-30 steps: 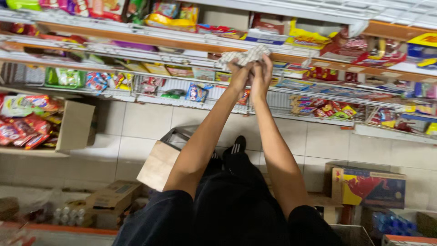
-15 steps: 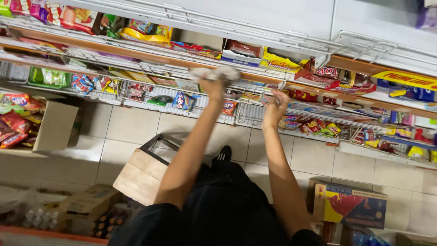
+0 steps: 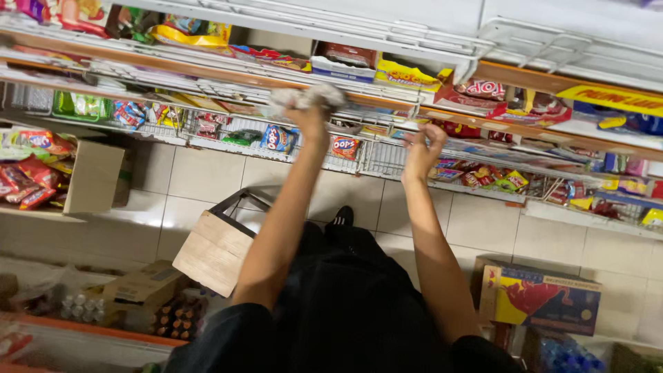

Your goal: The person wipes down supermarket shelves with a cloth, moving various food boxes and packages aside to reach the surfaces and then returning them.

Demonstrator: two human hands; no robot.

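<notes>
A crumpled grey cloth (image 3: 306, 97) is clamped in the left hand (image 3: 309, 116) fingers against the shelf edge (image 3: 207, 72) — the right hand (image 3: 423, 148), fingers loosely curled, is held just beside it.

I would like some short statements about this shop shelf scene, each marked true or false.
1. The left hand holds a crumpled grey cloth against the shelf edge. True.
2. The right hand also grips the cloth. False: it is apart from it, by the wire rack.
3. A wooden stool stands on the tiled floor. True.
4. The cardboard box at lower right is plain white. False: it is printed yellow, red and blue.
</notes>
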